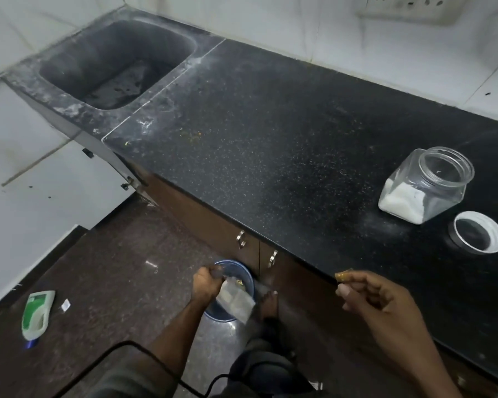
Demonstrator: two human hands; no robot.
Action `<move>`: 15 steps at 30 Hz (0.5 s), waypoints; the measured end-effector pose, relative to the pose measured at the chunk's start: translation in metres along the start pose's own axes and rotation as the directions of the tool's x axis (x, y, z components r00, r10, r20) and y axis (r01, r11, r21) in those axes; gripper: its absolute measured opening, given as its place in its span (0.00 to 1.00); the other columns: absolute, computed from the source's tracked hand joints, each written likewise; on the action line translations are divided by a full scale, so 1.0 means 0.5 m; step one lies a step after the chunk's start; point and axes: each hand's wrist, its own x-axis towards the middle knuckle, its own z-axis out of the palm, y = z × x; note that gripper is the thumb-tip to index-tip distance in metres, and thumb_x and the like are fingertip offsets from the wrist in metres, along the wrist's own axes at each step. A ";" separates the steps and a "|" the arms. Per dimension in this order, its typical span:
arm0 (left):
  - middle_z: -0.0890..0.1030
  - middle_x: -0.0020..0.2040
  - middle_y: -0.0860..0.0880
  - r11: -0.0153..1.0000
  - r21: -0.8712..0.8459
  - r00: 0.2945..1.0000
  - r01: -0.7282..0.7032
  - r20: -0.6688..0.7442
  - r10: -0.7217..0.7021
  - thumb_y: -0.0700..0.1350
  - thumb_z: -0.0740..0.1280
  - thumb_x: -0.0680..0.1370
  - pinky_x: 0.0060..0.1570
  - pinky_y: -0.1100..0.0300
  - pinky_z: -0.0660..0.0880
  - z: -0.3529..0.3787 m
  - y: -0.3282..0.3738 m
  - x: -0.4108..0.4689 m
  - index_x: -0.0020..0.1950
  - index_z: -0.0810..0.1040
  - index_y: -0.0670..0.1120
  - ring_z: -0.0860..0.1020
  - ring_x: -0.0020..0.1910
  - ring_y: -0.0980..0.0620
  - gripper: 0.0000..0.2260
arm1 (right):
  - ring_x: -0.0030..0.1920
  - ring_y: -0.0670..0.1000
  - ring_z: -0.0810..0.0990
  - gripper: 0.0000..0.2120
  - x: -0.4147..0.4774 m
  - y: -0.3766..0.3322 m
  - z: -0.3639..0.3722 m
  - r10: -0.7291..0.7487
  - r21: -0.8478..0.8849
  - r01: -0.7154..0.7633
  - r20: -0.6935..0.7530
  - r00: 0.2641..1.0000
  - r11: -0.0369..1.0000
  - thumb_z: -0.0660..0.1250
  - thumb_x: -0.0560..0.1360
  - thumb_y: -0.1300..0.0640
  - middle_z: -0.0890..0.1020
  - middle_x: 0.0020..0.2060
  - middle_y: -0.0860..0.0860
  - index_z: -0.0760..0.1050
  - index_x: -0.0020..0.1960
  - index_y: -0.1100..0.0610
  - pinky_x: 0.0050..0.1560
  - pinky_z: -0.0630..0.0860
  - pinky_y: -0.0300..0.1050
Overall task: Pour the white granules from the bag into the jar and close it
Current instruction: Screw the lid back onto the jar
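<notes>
A clear glass jar (426, 183) stands open on the black counter at the right, with white granules filling its bottom part. Its white lid (479, 236) lies rim-up on the counter just in front of the jar. My left hand (206, 284) is low near the floor, gripping a crumpled clear plastic bag (236, 301) over a blue bin (246, 278). My right hand (371, 297) hovers at the counter's front edge, fingers pinched on a small brownish scrap (343, 276).
A dark sink (78, 90) is set into the counter's far left end. Brown cabinet doors with metal handles (242, 239) lie under the counter. A white and green bottle (38, 314) lies on the floor at left. My bare foot (270, 304) stands by the bin.
</notes>
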 end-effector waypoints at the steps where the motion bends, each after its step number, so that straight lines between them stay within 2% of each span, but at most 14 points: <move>1: 0.85 0.51 0.44 0.997 -0.074 0.998 -0.004 -0.057 0.000 0.39 0.73 0.73 0.52 0.58 0.75 -0.003 0.011 -0.010 0.51 0.83 0.43 0.83 0.51 0.46 0.08 | 0.40 0.51 0.85 0.08 0.002 0.001 -0.004 0.004 0.011 -0.004 -0.007 1.000 1.000 0.73 0.73 0.65 0.86 0.40 0.51 0.84 0.46 0.54 0.38 0.80 0.33; 3: 0.84 0.47 0.47 0.975 -0.211 0.982 -0.075 -0.187 0.035 0.36 0.71 0.75 0.49 0.59 0.72 -0.013 0.037 -0.030 0.46 0.81 0.46 0.81 0.46 0.50 0.06 | 0.40 0.50 0.85 0.07 0.008 0.003 -0.010 0.016 0.023 -0.016 -0.022 1.000 1.000 0.72 0.73 0.65 0.86 0.40 0.50 0.84 0.47 0.54 0.38 0.80 0.33; 5: 0.81 0.53 0.44 0.933 -0.290 0.930 -0.212 -0.353 0.101 0.35 0.70 0.75 0.50 0.60 0.73 -0.032 0.071 -0.051 0.50 0.81 0.45 0.81 0.51 0.47 0.07 | 0.39 0.48 0.84 0.07 0.015 0.003 -0.015 0.022 0.032 -0.021 -0.037 0.999 0.999 0.72 0.73 0.65 0.86 0.39 0.49 0.83 0.47 0.54 0.37 0.79 0.32; 6: 0.80 0.54 0.42 0.906 -0.308 0.892 -0.289 -0.431 0.138 0.34 0.69 0.75 0.51 0.63 0.73 -0.045 0.093 -0.060 0.52 0.81 0.43 0.80 0.53 0.50 0.07 | 0.38 0.47 0.84 0.07 0.019 0.001 -0.017 0.020 0.039 -0.018 -0.043 0.999 0.999 0.72 0.73 0.66 0.86 0.39 0.49 0.83 0.47 0.55 0.37 0.78 0.31; 8: 0.78 0.53 0.42 0.845 -0.298 0.792 -0.445 -0.571 0.216 0.33 0.69 0.76 0.51 0.71 0.74 -0.076 0.150 -0.080 0.52 0.81 0.42 0.77 0.51 0.63 0.08 | 0.36 0.46 0.84 0.08 0.028 -0.004 -0.022 0.005 0.049 -0.003 -0.048 0.999 0.999 0.72 0.73 0.66 0.86 0.39 0.50 0.83 0.47 0.54 0.37 0.79 0.32; 9: 0.78 0.52 0.42 0.807 -0.285 0.737 -0.518 -0.627 0.252 0.33 0.68 0.76 0.51 0.70 0.75 -0.096 0.189 -0.094 0.52 0.81 0.42 0.77 0.49 0.64 0.08 | 0.36 0.46 0.84 0.08 0.033 -0.006 -0.024 -0.003 0.054 0.006 -0.051 0.999 0.999 0.72 0.73 0.66 0.86 0.39 0.51 0.83 0.47 0.54 0.38 0.79 0.32; 12: 0.77 0.49 0.45 0.672 -0.202 0.571 -0.713 -0.724 0.387 0.33 0.69 0.76 0.51 0.59 0.75 -0.134 0.303 -0.128 0.50 0.81 0.41 0.77 0.49 0.51 0.06 | 0.36 0.47 0.84 0.08 0.049 -0.017 -0.034 -0.026 0.081 0.031 -0.069 0.997 0.996 0.72 0.73 0.66 0.86 0.39 0.52 0.83 0.46 0.54 0.38 0.79 0.33; 15: 0.77 0.49 0.45 0.551 -0.204 0.521 -0.809 -0.684 0.511 0.34 0.71 0.75 0.49 0.60 0.73 -0.142 0.418 -0.163 0.50 0.81 0.44 0.77 0.48 0.48 0.07 | 0.39 0.47 0.84 0.08 0.069 -0.035 -0.043 -0.073 0.058 0.078 -0.086 0.994 0.995 0.73 0.74 0.65 0.86 0.40 0.49 0.83 0.47 0.52 0.41 0.80 0.36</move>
